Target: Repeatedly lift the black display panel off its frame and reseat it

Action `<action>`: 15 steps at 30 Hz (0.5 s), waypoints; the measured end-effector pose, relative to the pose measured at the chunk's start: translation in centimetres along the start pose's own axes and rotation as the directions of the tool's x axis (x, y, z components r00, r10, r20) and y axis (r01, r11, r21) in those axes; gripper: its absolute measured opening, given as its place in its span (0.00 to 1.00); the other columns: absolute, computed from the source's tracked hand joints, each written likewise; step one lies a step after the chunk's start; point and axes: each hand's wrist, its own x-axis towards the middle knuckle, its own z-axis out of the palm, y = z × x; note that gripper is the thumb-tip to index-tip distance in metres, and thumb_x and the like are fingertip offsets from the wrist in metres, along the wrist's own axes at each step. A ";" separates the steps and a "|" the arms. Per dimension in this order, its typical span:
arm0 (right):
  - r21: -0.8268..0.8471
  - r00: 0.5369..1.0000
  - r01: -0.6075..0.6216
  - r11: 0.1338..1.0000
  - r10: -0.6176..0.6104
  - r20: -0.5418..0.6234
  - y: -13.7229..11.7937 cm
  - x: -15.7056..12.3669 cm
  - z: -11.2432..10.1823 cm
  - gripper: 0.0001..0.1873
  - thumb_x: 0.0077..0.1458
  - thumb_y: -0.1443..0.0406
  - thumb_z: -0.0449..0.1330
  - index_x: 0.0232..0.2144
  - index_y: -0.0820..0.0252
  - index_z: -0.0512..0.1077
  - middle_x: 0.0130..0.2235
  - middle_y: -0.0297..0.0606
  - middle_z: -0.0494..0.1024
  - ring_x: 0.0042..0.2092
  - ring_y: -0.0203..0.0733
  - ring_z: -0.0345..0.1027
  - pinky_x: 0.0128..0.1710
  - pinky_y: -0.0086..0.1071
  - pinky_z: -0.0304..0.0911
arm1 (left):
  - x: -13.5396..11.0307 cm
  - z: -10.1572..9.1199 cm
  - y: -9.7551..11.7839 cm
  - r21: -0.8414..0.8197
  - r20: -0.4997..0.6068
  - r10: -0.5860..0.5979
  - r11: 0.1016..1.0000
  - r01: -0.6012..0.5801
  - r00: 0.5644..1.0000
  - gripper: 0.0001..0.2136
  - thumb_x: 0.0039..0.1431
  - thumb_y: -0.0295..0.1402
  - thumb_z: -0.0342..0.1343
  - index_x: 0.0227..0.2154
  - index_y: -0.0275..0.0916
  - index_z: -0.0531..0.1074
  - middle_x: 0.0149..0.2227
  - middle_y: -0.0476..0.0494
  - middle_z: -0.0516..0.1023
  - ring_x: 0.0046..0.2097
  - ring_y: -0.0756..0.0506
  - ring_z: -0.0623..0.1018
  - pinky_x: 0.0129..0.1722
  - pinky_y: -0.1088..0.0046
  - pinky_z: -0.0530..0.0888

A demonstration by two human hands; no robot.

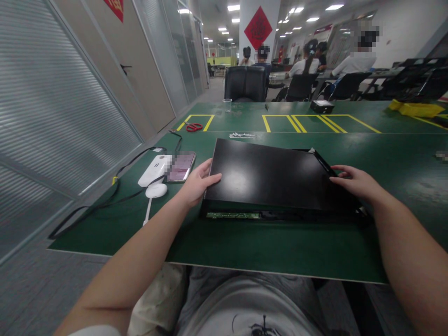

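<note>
Head view: black panel sits mid tabletop, glossy face up, long axis left-right across the person. Near long edge appears raised above a green circuit strip. Left hand grips the left short edge, thumb on top. Right hand curls over the right edge nr the far corner. Est. handling: thin, stiff, fairly light, slick, fragile. Hold by edges only, no pressure on face. Phone and white power strip lie just left.

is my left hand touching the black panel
Touching. The head view shows the left hand gripping the left edge of the black panel, with its thumb lying on the top face and no gap between them.
</note>
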 end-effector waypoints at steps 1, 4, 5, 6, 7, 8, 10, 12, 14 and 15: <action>0.011 1.000 -0.004 1.000 0.004 -0.006 0.1 0.1 0.0 0.32 0.47 0.54 0.62 0.55 0.55 0.73 0.42 0.41 0.77 0.39 0.46 0.72 0.40 0.37 0.66 | 0.0 0.0 0.0 -0.009 0.006 0.006 1.000 -0.006 1.000 0.33 0.46 0.31 0.70 0.58 0.39 0.69 0.57 0.37 0.77 0.59 0.34 0.74 0.59 0.58 0.71; 0.066 0.998 -0.025 0.998 0.028 -0.051 0.3 0.2 0.1 0.30 0.50 0.53 0.60 0.54 0.58 0.74 0.41 0.43 0.79 0.41 0.48 0.73 0.44 0.39 0.66 | 0.0 0.2 -0.1 -0.019 0.012 0.044 0.999 -0.044 0.999 0.35 0.45 0.32 0.70 0.59 0.38 0.68 0.58 0.36 0.76 0.60 0.34 0.74 0.59 0.58 0.72; 0.090 0.997 -0.036 0.995 0.042 -0.069 0.3 0.2 0.2 0.28 0.50 0.53 0.60 0.52 0.59 0.75 0.42 0.45 0.80 0.43 0.49 0.73 0.46 0.41 0.66 | 0.0 0.2 -0.1 -0.017 0.010 0.064 0.998 -0.064 0.998 0.36 0.45 0.32 0.71 0.59 0.39 0.68 0.59 0.35 0.75 0.61 0.34 0.73 0.60 0.58 0.71; 0.116 0.995 -0.052 0.992 0.062 -0.082 0.4 0.2 0.2 0.26 0.50 0.53 0.60 0.49 0.59 0.76 0.42 0.45 0.80 0.45 0.51 0.73 0.48 0.42 0.66 | -0.1 0.3 0.0 -0.015 0.007 0.084 0.996 -0.084 0.996 0.37 0.44 0.32 0.71 0.60 0.39 0.67 0.60 0.35 0.74 0.62 0.34 0.72 0.60 0.59 0.71; 0.146 0.992 -0.073 0.986 0.087 -0.089 0.4 0.1 0.3 0.24 0.50 0.53 0.60 0.46 0.60 0.77 0.43 0.46 0.80 0.46 0.52 0.73 0.50 0.43 0.65 | -0.1 0.4 0.0 -0.012 0.005 0.105 0.994 -0.105 0.994 0.38 0.44 0.33 0.71 0.60 0.39 0.67 0.61 0.36 0.73 0.63 0.34 0.71 0.60 0.59 0.71; 0.186 0.990 -0.094 0.978 0.112 -0.090 0.4 0.1 0.3 0.23 0.50 0.52 0.61 0.43 0.60 0.78 0.44 0.46 0.80 0.47 0.52 0.72 0.51 0.44 0.64 | -0.2 0.5 0.1 -0.009 0.001 0.123 0.992 -0.123 0.992 0.39 0.44 0.33 0.71 0.61 0.40 0.66 0.62 0.36 0.72 0.63 0.34 0.70 0.61 0.59 0.70; 0.297 0.985 -0.121 0.947 0.152 -0.085 0.3 -0.1 0.5 0.21 0.49 0.52 0.62 0.39 0.61 0.78 0.43 0.46 0.81 0.47 0.51 0.72 0.51 0.43 0.65 | -0.4 0.7 0.3 -0.003 -0.011 0.141 0.990 -0.141 0.990 0.40 0.43 0.34 0.72 0.62 0.40 0.65 0.63 0.37 0.71 0.64 0.34 0.69 0.61 0.60 0.70; 0.438 0.983 -0.124 0.890 0.171 -0.070 0.2 -0.1 0.7 0.18 0.47 0.53 0.63 0.35 0.61 0.78 0.42 0.44 0.81 0.46 0.49 0.72 0.49 0.40 0.66 | -0.5 0.9 0.5 0.004 -0.029 0.142 0.990 -0.142 0.989 0.41 0.43 0.34 0.72 0.63 0.41 0.64 0.63 0.37 0.70 0.64 0.34 0.69 0.61 0.60 0.70; 0.569 0.983 -0.110 0.815 0.173 -0.058 0.0 -0.2 0.7 0.15 0.43 0.57 0.66 0.32 0.60 0.77 0.41 0.43 0.80 0.46 0.45 0.71 0.47 0.37 0.66 | -0.5 0.9 0.6 0.012 -0.048 0.145 0.989 -0.145 0.988 0.41 0.43 0.34 0.72 0.62 0.41 0.65 0.63 0.37 0.71 0.65 0.34 0.68 0.61 0.60 0.70; 0.622 0.982 -0.102 0.776 0.178 -0.060 -0.2 -0.2 0.6 0.13 0.40 0.59 0.67 0.31 0.60 0.77 0.41 0.43 0.80 0.45 0.44 0.72 0.46 0.36 0.67 | -0.5 0.8 0.6 0.016 -0.059 0.154 0.988 -0.153 0.986 0.41 0.42 0.34 0.72 0.62 0.41 0.65 0.63 0.37 0.71 0.65 0.34 0.68 0.60 0.61 0.70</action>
